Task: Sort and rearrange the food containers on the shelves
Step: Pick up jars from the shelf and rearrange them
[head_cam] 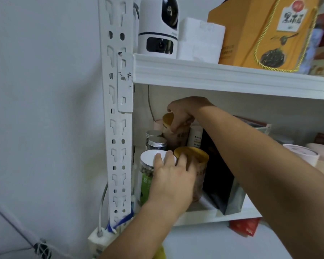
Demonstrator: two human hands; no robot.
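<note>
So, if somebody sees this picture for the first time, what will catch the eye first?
On the lower shelf the right hand grips a yellow-lidded canister at the back, while the left hand rests across a white-lidded jar and a yellow-lidded jar in front. On the upper shelf stand a white security camera and an orange gift box.

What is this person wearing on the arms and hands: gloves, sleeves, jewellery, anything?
Nothing that shows. The left hand and right hand are bare, with no gloves, rings or watch in view. The left forearm and right forearm have no sleeves up to the picture's edge, and no markings show.
</note>
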